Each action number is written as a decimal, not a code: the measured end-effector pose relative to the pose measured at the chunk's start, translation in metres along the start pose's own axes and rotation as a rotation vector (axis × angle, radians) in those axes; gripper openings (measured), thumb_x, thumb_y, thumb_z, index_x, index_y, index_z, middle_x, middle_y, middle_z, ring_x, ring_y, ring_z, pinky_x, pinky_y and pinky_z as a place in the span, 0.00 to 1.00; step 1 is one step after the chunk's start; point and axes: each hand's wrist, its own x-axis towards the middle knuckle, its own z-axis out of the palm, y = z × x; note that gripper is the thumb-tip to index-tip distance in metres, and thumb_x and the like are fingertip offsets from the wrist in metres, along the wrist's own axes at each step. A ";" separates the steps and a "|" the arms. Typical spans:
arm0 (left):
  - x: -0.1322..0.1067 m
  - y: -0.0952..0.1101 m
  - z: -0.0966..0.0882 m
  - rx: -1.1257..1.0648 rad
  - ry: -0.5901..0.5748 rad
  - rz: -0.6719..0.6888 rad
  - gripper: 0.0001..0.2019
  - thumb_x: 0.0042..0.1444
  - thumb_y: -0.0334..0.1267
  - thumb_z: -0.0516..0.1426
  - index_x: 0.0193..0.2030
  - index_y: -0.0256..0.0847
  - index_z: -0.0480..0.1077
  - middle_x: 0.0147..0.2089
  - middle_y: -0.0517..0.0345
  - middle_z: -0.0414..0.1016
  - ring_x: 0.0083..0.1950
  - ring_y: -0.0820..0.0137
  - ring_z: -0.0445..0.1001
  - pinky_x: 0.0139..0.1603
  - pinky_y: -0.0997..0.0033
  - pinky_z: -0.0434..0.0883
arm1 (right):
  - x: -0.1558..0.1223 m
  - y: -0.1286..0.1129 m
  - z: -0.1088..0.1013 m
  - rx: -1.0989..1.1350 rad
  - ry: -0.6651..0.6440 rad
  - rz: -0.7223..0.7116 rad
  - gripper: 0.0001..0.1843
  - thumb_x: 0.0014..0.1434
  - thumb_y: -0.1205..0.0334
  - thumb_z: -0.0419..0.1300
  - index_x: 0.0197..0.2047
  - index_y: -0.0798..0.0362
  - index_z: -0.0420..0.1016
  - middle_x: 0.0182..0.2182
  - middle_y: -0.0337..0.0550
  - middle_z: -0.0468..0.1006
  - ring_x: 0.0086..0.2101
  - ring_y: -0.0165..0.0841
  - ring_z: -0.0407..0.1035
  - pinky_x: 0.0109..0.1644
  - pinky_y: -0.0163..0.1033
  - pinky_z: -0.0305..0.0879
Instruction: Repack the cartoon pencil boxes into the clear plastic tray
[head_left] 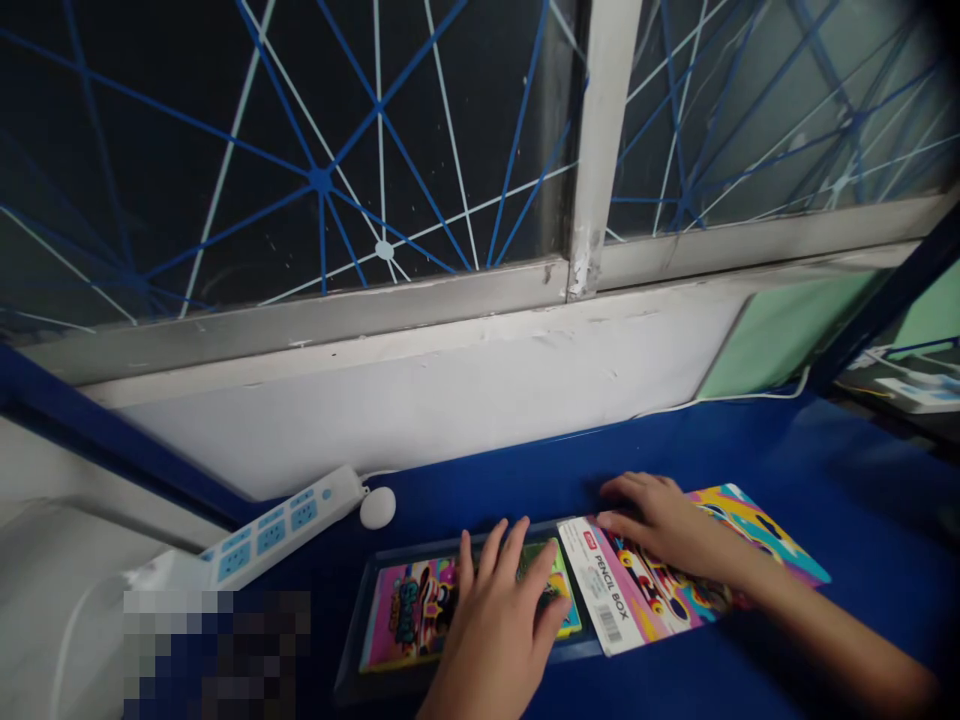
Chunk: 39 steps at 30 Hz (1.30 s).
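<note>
A colourful pencil box (409, 615) with cartoon print lies in a clear plastic tray (351, 645) on the blue table. My left hand (499, 620) rests over it, fingers spread, covering its middle and part of its right end. Just to the right, overlapping the tray's edge, is a printed cardboard sleeve (609, 600) marked "PENCIL BOX" with a barcode. Its bright pattern runs on under my right forearm. On top of this sleeve lies my right hand (651, 515), fingers loosely bent and apart, with nothing gripped between them.
A white power strip (289, 530) with blue sockets runs along the left side, beside a round white disc (377, 508). A white wall (450, 405) and windows border the blue table (750, 440) at the back. Something pixelated sits at lower left. A white cable follows the back edge.
</note>
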 end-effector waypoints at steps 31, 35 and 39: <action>0.001 0.005 0.000 0.026 0.017 -0.038 0.26 0.69 0.55 0.42 0.72 0.60 0.53 0.76 0.48 0.54 0.75 0.50 0.53 0.71 0.25 0.48 | 0.015 -0.011 0.026 0.287 -0.020 -0.085 0.21 0.64 0.42 0.57 0.38 0.50 0.81 0.31 0.40 0.81 0.29 0.32 0.71 0.33 0.37 0.60; 0.000 0.006 -0.002 0.025 0.003 -0.025 0.27 0.70 0.55 0.42 0.73 0.58 0.52 0.76 0.47 0.53 0.76 0.51 0.53 0.71 0.27 0.48 | 0.018 -0.019 0.029 0.237 0.015 -0.156 0.20 0.65 0.43 0.57 0.39 0.50 0.80 0.32 0.41 0.81 0.30 0.32 0.71 0.35 0.38 0.59; -0.002 0.005 -0.005 0.017 0.007 -0.018 0.27 0.69 0.56 0.42 0.73 0.58 0.52 0.76 0.48 0.53 0.76 0.51 0.52 0.72 0.27 0.47 | 0.020 -0.015 0.023 0.199 0.001 -0.227 0.22 0.66 0.42 0.56 0.38 0.51 0.80 0.34 0.43 0.81 0.32 0.34 0.72 0.39 0.39 0.62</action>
